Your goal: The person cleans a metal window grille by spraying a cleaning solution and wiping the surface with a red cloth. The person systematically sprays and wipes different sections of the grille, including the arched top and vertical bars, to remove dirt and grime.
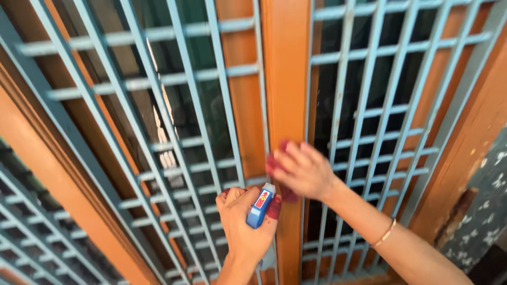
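My left hand [242, 221] grips a small blue spray bottle [260, 206] with a white top, held against the orange wooden post [285, 79] between two window panels. My right hand [303, 170] presses a dark red cloth [280, 158] onto that same post, just above and right of the bottle. A thin bangle sits on my right wrist. Part of the cloth is hidden under my fingers.
Light blue metal grilles [174, 105] cover the glass on both sides of the post, the right grille [380, 95] close behind my right arm. An orange wooden frame [465, 158] runs down the right edge, next to a grey patterned wall [488, 200].
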